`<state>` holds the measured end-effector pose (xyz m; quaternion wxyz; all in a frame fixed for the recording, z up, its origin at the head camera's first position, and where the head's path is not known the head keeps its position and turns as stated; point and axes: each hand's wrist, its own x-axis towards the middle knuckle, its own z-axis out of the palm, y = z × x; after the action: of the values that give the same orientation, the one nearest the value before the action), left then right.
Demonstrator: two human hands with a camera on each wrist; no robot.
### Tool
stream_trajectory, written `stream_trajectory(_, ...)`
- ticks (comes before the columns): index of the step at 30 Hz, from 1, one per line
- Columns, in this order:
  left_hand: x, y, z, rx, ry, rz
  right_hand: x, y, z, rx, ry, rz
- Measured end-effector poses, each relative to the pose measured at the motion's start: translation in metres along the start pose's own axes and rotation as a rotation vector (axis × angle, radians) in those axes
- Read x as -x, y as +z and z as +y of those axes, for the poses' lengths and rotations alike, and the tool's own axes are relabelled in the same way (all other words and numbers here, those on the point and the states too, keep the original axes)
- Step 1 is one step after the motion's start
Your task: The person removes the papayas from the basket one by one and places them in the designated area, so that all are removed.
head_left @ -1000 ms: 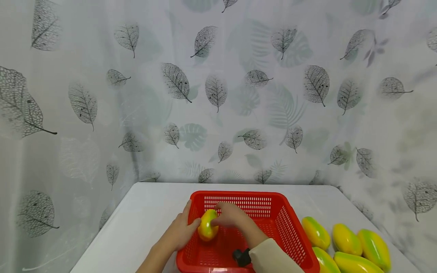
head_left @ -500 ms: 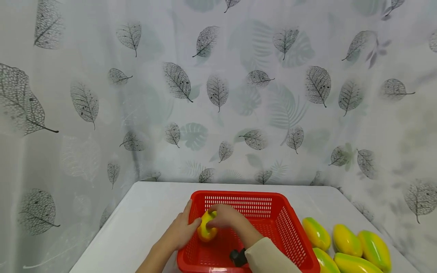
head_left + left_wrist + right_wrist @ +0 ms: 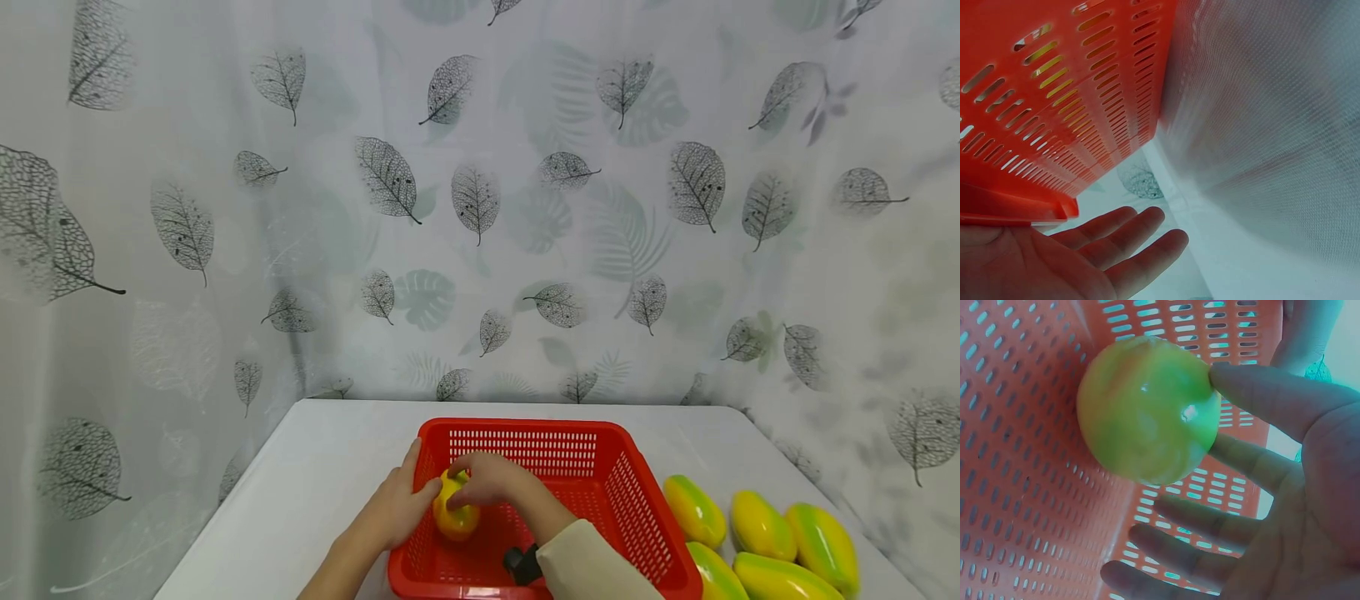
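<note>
A red plastic basket [image 3: 521,546] with slotted walls stands on the white table. Inside, against its left wall, is a glossy yellow-green mango [image 3: 457,523]. My right hand [image 3: 495,487] reaches in from the right and pinches one end of the mango [image 3: 1147,409] between thumb and forefinger; the other fingers spread apart beside it. My left hand [image 3: 397,504] holds the basket's left rim, thumb over the edge. The left wrist view shows its straight fingers [image 3: 1141,240] along the outside, below the slotted wall [image 3: 1085,81]; the thumb is hidden there.
Several more mangoes [image 3: 762,527] lie on the table to the right of the basket, one close against its wall. A black device [image 3: 521,565] sits at my right wrist, over the basket floor. A leaf-patterned curtain [image 3: 480,250] hangs behind and beside the white table [image 3: 337,450].
My right hand has shifted slightly left and farther over the mango, whose upper end has tilted left and lower. The left hand and the basket have stayed in place.
</note>
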<state>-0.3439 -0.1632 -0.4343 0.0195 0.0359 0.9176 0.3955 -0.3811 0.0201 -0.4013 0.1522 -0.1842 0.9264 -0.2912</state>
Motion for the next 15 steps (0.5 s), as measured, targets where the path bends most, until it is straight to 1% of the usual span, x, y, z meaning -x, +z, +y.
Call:
stream_trajectory(5, 0.0009, -0.0006, 0.0008, 0.003, 0.007, 0.0, 0.0024, -0.0019, -0.0035, 0.003, 0.007, -0.062)
stream_trajectory(11, 0.0011, -0.0009, 0.0005, 0.01, 0.013, 0.004, 0.0054, -0.0035, -0.0058, 0.005, 0.047, -0.168)
stream_trajectory(15, 0.0009, -0.0004, 0.0003, 0.02, 0.021, 0.004, 0.0073, -0.0045, -0.0046, 0.001, 0.038, -0.248)
